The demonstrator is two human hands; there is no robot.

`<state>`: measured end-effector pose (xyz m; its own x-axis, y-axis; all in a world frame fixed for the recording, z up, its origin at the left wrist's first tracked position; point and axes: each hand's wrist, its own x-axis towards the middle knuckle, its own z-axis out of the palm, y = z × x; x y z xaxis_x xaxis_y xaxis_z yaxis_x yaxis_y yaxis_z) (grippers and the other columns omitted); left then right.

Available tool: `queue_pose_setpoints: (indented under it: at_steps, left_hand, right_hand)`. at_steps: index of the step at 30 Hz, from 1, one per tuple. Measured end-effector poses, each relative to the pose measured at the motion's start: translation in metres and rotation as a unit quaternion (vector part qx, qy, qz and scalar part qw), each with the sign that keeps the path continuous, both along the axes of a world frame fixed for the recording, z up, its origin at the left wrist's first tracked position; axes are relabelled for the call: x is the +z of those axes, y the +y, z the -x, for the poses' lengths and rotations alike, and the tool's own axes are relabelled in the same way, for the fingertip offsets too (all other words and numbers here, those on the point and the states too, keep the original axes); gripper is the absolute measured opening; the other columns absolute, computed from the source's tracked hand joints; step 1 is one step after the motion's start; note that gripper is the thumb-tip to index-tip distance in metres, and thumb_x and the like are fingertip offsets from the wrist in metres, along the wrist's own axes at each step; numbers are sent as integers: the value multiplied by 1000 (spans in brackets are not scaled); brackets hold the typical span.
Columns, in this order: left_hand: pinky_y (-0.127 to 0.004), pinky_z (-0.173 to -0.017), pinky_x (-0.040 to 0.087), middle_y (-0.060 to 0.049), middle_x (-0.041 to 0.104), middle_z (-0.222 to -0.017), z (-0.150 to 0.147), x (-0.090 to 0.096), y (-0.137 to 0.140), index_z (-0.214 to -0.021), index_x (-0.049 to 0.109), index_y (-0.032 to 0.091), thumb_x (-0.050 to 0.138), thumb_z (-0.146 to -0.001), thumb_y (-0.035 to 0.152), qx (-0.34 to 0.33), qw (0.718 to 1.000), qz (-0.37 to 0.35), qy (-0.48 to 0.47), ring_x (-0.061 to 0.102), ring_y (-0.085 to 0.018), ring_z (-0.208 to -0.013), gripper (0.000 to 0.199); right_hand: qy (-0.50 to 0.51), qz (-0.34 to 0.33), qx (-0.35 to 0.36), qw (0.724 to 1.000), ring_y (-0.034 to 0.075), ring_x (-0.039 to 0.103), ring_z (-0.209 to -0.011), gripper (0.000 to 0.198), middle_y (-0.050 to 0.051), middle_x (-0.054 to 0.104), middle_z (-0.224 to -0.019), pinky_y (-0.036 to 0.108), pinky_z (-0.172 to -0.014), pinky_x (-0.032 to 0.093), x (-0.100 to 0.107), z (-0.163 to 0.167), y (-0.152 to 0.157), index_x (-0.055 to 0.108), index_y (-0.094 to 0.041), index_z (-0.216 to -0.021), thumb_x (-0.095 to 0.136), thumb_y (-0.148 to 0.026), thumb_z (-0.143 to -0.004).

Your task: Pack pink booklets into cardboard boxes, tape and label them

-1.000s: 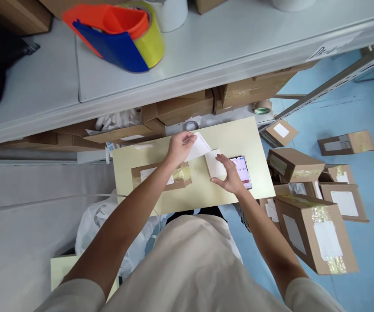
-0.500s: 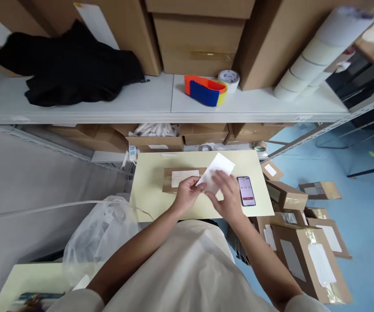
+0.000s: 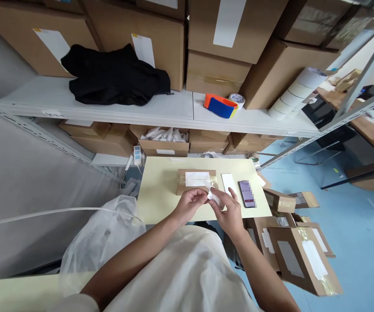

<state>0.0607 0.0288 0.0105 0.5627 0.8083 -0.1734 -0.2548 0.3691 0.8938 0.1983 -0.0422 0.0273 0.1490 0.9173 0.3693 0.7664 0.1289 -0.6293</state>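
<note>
Both hands meet above the near side of the pale yellow table (image 3: 161, 208). My right hand (image 3: 231, 213) pinches a small crumpled white piece of paper or film (image 3: 213, 197). The fingertips of my left hand (image 3: 188, 205) are pinched together at the left edge of that same piece. Just beyond lies a taped cardboard box (image 3: 182, 187) with a white label (image 3: 196, 178) on top. A flat white rectangular sheet (image 3: 228, 182) rests between the box and a phone (image 3: 247, 195), partly behind my right fingers.
Above the table runs a shelf (image 3: 125, 112) with black clothing (image 3: 115, 80), a coloured band (image 3: 220, 106), tape rolls (image 3: 297, 93) and large cartons. Labelled boxes (image 3: 304, 255) crowd the floor at right. A translucent plastic bag (image 3: 100, 234) hangs at left.
The white rectangular sheet has gone from my hands to the table beside the phone. A smaller crumpled white piece is now between my fingers. The view has shifted and tilted upward.
</note>
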Motion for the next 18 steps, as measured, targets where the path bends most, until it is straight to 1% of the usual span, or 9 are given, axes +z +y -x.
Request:
queue_pose_setpoints:
  at_steps: [2,4,6,7,9,13,15,18]
  left_hand:
    - [-28,-73,47,-1,61,-71,5,1,0,-70,63,17,73,-69,45,-15,1000,-25,9,56,-13,-70,30]
    - [-28,-71,46,0,60,-68,9,1,0,-67,63,18,72,-71,45,-28,998,-59,19,55,-13,-67,29]
    - [-28,-68,45,0,59,-67,12,0,0,-65,63,18,69,-73,45,-36,994,-102,26,54,-13,-66,28]
    - [-28,-67,44,0,59,-67,13,0,0,-66,64,19,68,-74,45,-35,991,-126,29,54,-13,-66,27]
    - [-28,-66,43,-1,58,-67,16,0,0,-67,65,20,65,-77,44,-30,983,-176,38,54,-14,-66,26]
    - [-29,-66,43,-2,59,-68,23,4,-1,-70,65,22,60,-83,39,-27,960,-270,75,55,-15,-67,22]
    - [-30,-67,43,-3,59,-69,26,6,0,-70,64,22,57,-85,37,-33,949,-300,90,56,-16,-69,22]
    - [-30,-70,43,-3,60,-72,30,6,1,-70,61,22,53,-87,36,-48,939,-322,107,56,-17,-72,23]
  right_hand:
    - [34,12,12,999,25,64,-105,28,6,68,-115,56,-107,31,2,4,-4,61,-31,-114,59,-35,-86]
    - [80,15,16,997,26,63,-107,28,8,68,-114,51,-100,41,4,8,-6,65,-30,-110,63,-36,-83]
    - [135,18,12,991,25,65,-98,22,8,69,-104,44,-86,51,8,11,-8,69,-28,-101,66,-36,-81]
    - [161,22,13,987,23,66,-91,18,7,70,-97,40,-80,54,9,12,-8,70,-28,-96,66,-35,-81]
    - [207,38,21,977,20,66,-81,13,5,70,-87,36,-74,55,12,15,-9,72,-27,-91,65,-33,-81]
    - [268,75,27,960,19,66,-83,14,5,71,-87,34,-75,54,12,20,-11,73,-25,-90,63,-32,-82]
    - [296,89,18,951,20,66,-83,16,6,71,-88,34,-76,54,9,22,-11,72,-23,-89,63,-34,-82]
    - [339,100,-8,935,19,66,-77,18,5,71,-83,34,-73,53,2,26,-9,70,-21,-86,62,-36,-82]
